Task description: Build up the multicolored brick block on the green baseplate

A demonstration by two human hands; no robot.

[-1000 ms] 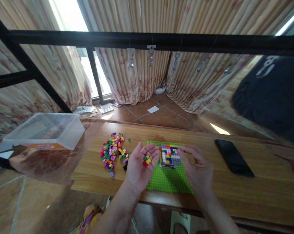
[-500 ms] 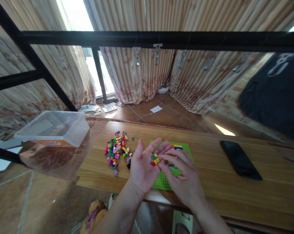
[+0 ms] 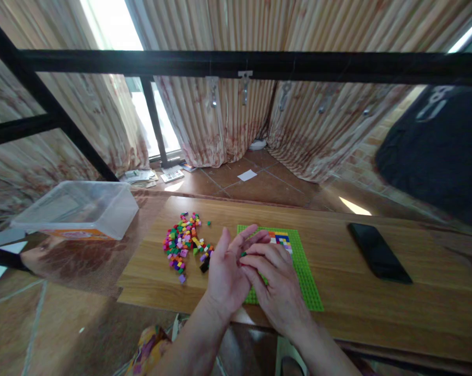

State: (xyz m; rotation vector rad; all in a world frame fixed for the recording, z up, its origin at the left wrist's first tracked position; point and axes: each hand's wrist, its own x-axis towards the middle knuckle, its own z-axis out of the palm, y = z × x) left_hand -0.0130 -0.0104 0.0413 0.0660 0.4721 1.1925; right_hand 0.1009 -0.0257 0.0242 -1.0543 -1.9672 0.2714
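My left hand (image 3: 228, 277) is palm up above the near-left part of a green studded baseplate (image 3: 307, 282), its fingers stretched out and its thumb raised. Small toy bricks lie in its palm; of these only a green toy brick (image 3: 243, 254) shows clearly. Over that palm my right hand (image 3: 273, 279) bends its fingers down, thumb and fingertips drawn together on the bricks and hiding most of them. Behind the right hand, rows of coloured bricks (image 3: 282, 237) are fixed on the baseplate, partly covered.
Left on the wooden table (image 3: 142, 279) is a loose pile of small coloured bricks (image 3: 181, 243). A black phone (image 3: 378, 253) lies at the right. Beyond the table's left end stands a clear plastic bin (image 3: 118, 211). A black metal bar (image 3: 322, 68) crosses above, before curtains.
My right hand has moved left and further over the left palm, covering the yellow and red bricks seen there before. More of the baseplate's right side now shows. The view has shifted slightly.
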